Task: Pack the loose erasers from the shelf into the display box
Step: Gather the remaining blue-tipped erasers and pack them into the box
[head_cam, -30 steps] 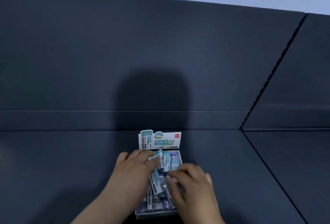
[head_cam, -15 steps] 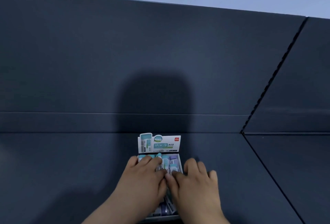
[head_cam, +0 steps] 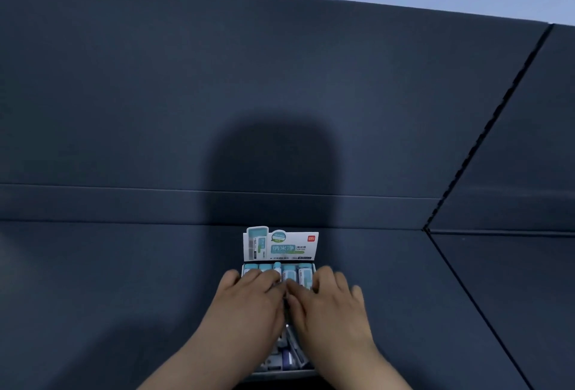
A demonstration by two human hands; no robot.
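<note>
A small display box with a raised white and teal printed back flap (head_cam: 281,245) lies on the dark shelf, low in the middle. A row of teal and white erasers (head_cam: 292,272) shows at its far end, and a few more erasers (head_cam: 287,358) lie askew at its near end. My left hand (head_cam: 249,305) and my right hand (head_cam: 329,308) rest flat, side by side, on the erasers in the box, fingers spread and pointing away. Neither hand grips anything. The middle of the box is hidden under them.
The dark shelf surface (head_cam: 109,296) stretches left and right of the box. A dark back panel (head_cam: 217,94) rises behind it, with a low ledge (head_cam: 124,203) along its foot. A seam (head_cam: 466,290) runs diagonally at the right.
Both hands went from picking at loose erasers in the box to lying flat on them. The far row of erasers now stands level.
</note>
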